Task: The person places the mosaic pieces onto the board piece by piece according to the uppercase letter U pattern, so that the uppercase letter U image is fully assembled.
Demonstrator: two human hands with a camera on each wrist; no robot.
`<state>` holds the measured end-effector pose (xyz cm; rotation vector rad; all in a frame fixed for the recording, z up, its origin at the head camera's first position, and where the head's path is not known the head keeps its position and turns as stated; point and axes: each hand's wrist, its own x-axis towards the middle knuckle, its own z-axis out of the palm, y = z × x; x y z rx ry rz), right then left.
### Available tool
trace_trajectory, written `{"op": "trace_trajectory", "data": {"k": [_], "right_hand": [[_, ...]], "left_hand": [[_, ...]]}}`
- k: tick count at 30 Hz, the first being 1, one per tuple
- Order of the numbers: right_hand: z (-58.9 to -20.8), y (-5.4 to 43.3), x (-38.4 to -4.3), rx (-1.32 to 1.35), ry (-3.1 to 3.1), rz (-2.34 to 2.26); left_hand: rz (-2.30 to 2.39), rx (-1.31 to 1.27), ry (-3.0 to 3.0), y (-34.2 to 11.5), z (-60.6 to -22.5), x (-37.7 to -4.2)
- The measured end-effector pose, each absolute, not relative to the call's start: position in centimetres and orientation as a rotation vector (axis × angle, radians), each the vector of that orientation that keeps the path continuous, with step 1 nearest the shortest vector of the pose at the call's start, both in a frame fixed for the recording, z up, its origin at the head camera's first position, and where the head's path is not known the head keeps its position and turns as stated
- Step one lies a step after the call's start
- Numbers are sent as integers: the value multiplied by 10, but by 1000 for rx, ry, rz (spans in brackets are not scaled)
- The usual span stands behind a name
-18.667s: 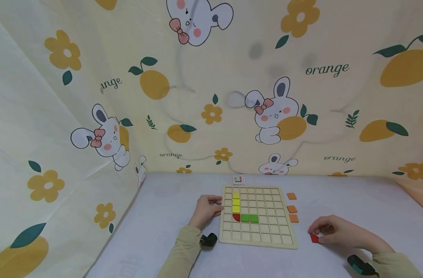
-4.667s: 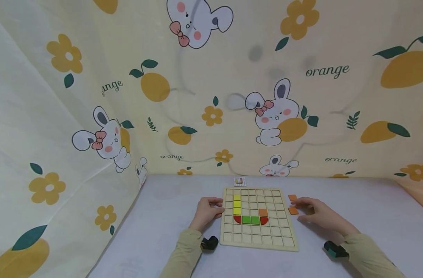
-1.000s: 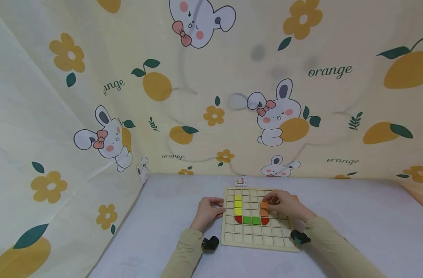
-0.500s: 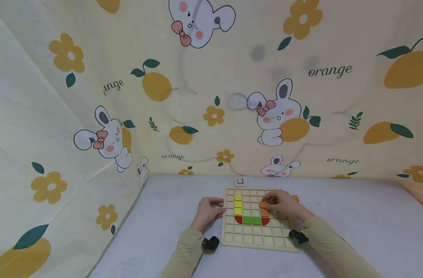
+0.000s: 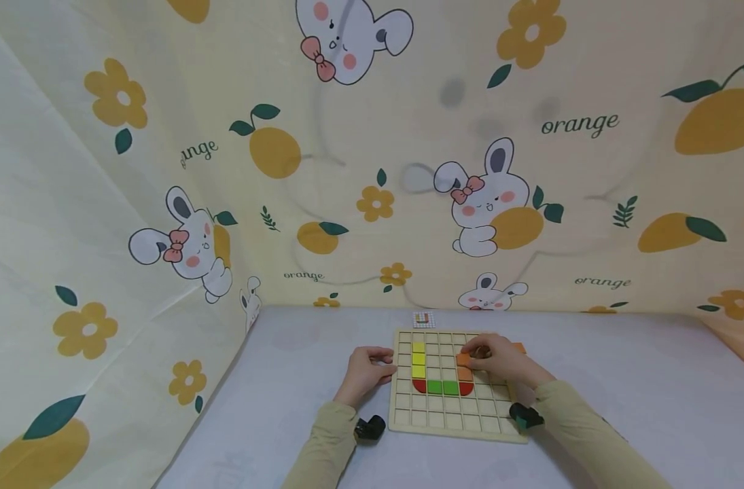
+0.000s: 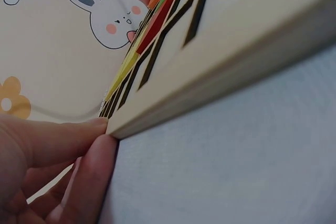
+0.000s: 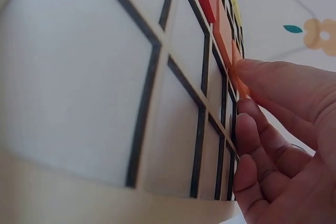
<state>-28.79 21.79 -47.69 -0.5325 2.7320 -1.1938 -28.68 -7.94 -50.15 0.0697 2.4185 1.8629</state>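
Note:
My left hand [image 5: 365,373] holds the left edge of a pale wooden grid board [image 5: 433,418]; in the left wrist view, finger and thumb [image 6: 97,153] are at its rim. On the board, yellow tiles [image 5: 418,360] form a column above a rounded red tile [image 5: 419,386], two green tiles [image 5: 442,388] and another rounded red tile [image 5: 466,388]. One orange tile [image 5: 465,374] sits above that. With thumb and finger, my right hand [image 5: 500,358] pinches a second orange tile [image 5: 463,360] just beyond it; in the right wrist view this tile [image 7: 239,69] is partly covered by fingers.
Partly behind my right hand, one more orange tile [image 5: 520,348] shows at the board's right. A small card [image 5: 423,320] printed with a coloured grid pattern lies behind the board. The patterned cloth backdrop [image 5: 347,272] rises at the table's far edge.
Since the oldest frame, the right-hand red tile and an orange tile have been set on the board. My right hand has brought another orange tile over from the right; its latest shifts are slight.

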Motion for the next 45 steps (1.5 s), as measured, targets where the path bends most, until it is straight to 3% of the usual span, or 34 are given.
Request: {"op": "trace_trajectory", "data": {"k": [26,45], "right_hand": [[-478,222,-287,-672,2730,-1220],[-467,273,-286,-554,2844,-1173]], "left_hand": [[1873,98,2405,-80,-502,-287],[1841,65,2435,-79,-503,-287]]}}
